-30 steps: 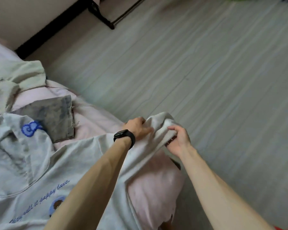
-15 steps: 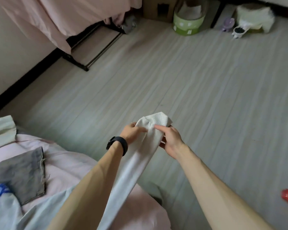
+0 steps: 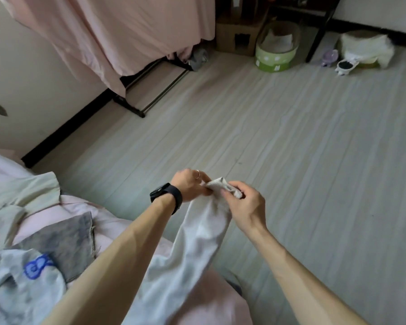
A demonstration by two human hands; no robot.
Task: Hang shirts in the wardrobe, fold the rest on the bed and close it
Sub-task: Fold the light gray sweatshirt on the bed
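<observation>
One head-worn view looks forward and steeply down from just above the pink-sheeted bed (image 3: 117,228), whose corner fills the lower left, close to the lens. Beyond the bed spreads pale grey plank floor (image 3: 291,160); farthest from the bed, near the top edge, sits a round green tub (image 3: 273,61).

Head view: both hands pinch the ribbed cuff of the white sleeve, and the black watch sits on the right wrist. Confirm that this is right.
Not quite. The head view shows the black watch on the left wrist, not the right. The rest stands: the left hand and the right hand both pinch the ribbed cuff of the white sleeve.
</observation>
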